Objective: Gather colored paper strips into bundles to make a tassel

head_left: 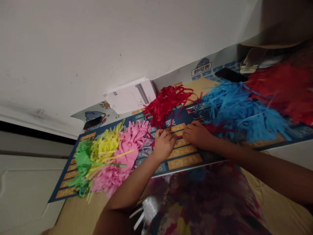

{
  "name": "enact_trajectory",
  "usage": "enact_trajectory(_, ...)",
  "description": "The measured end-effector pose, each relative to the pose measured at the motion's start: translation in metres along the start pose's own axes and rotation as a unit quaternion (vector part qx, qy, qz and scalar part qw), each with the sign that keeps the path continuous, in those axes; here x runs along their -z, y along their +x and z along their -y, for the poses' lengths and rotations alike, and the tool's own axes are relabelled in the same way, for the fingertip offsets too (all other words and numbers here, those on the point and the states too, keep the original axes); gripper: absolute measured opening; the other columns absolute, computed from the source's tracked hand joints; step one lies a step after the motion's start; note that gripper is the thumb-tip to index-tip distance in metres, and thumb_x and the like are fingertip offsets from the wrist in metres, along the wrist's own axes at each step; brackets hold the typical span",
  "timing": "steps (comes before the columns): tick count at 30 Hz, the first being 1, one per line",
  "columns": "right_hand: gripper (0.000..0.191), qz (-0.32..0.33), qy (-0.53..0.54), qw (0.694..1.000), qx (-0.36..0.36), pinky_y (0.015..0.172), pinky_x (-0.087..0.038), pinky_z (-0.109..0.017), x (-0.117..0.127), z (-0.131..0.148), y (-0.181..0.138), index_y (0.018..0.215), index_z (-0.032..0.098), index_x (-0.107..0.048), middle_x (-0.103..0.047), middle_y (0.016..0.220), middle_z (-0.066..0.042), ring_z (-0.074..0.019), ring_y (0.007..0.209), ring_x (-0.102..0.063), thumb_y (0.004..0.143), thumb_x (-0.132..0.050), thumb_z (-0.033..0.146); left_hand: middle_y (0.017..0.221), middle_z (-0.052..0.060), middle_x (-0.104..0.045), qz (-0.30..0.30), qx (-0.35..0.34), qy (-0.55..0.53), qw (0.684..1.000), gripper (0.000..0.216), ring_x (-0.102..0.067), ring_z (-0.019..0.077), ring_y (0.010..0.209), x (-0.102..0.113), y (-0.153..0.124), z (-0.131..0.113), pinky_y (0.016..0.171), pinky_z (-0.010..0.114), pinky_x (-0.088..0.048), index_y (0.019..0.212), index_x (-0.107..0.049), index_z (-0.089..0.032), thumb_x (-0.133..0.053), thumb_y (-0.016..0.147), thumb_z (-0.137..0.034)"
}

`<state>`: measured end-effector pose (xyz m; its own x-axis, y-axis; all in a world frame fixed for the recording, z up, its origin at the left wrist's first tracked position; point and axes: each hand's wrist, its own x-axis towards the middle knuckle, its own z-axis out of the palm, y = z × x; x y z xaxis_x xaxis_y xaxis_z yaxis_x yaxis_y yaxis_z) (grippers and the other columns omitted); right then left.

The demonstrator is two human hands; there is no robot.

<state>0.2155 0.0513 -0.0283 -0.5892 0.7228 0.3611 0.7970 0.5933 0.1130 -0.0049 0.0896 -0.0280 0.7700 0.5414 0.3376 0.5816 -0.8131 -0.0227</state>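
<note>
Both hands rest close together over the printed table mat, fingers curled down. My left hand (165, 142) is closed, with red paper showing beside its fingers. A short way to the right, my right hand (197, 134) is closed too, and a thin red paper strip (180, 136) shows in the gap between the hands. More red fringed paper (216, 128) sticks out past my right hand. Just beyond my left hand lies a loose red paper tassel (166, 103). The fingertips are partly hidden, so the exact grip is hard to see.
Pink (127, 147), yellow (104, 143) and green (83, 156) tassels lie left. Blue tassels (242, 107) and a red heap (283, 88) lie right. A white box (130, 96) stands against the wall; dark phone-like objects (231, 75) (93, 122) lie on the mat (184, 160).
</note>
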Motion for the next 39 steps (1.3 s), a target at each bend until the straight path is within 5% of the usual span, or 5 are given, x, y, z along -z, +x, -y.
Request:
enact_trajectory(8,0.019,0.002,0.124,0.986,-0.115,0.079,-0.029,-0.036,-0.02,-0.031,-0.022,0.089,0.02,-0.072,-0.067,0.094,-0.005,-0.0221,0.089,-0.054,0.096,-0.057,0.028,0.096,0.003,-0.07,0.041,0.149,-0.1,0.983,0.011,-0.058,0.0226,0.098,0.001,-0.001,0.005,0.085,0.042,-0.036,0.089,-0.072,-0.024,-0.064,0.092,-0.031)
enact_trajectory(22,0.01,0.044,0.203,0.957,-0.202,0.076,-0.031,-0.035,-0.022,-0.036,-0.014,0.078,0.021,-0.07,-0.065,0.093,-0.005,-0.0226,0.09,-0.056,0.084,-0.066,0.028,0.093,0.005,-0.068,0.114,0.162,-0.088,0.976,0.016,-0.055,0.0255,0.094,0.002,0.007,0.019,0.08,0.041,-0.037,0.086,-0.07,-0.022,-0.064,0.091,-0.036)
enact_trajectory(28,0.015,-0.007,0.099,0.994,-0.041,0.089,-0.026,-0.044,-0.009,-0.017,-0.003,0.095,0.027,-0.072,-0.071,0.098,-0.001,-0.0245,0.103,-0.053,0.093,-0.059,0.019,0.103,0.001,-0.072,0.05,-0.015,-0.058,0.997,0.021,-0.054,0.0232,0.106,0.005,0.003,0.017,0.094,0.046,-0.031,0.106,-0.073,-0.035,-0.059,0.095,-0.023)
enact_trajectory(33,0.031,0.034,0.054,0.997,0.042,0.089,-0.029,-0.042,-0.003,-0.008,0.009,0.08,0.021,-0.069,-0.068,0.085,-0.002,-0.0208,0.092,-0.052,0.1,-0.046,0.013,0.102,0.003,-0.073,0.034,-0.042,-0.045,0.998,0.018,-0.056,0.0224,0.105,0.003,0.006,0.008,0.102,0.049,-0.029,0.1,-0.074,-0.027,-0.057,0.095,-0.026)
enact_trajectory(39,0.032,0.02,0.048,0.998,-0.033,0.08,-0.035,-0.04,0.018,0.01,0.016,0.075,0.02,-0.067,-0.069,0.079,-0.005,-0.0204,0.084,-0.056,0.099,-0.046,0.018,0.089,0.001,-0.075,-0.035,-0.065,0.014,0.997,0.019,-0.062,0.0189,0.093,0.01,0.01,-0.001,0.1,0.047,-0.032,0.096,-0.072,-0.024,-0.053,0.098,-0.021)
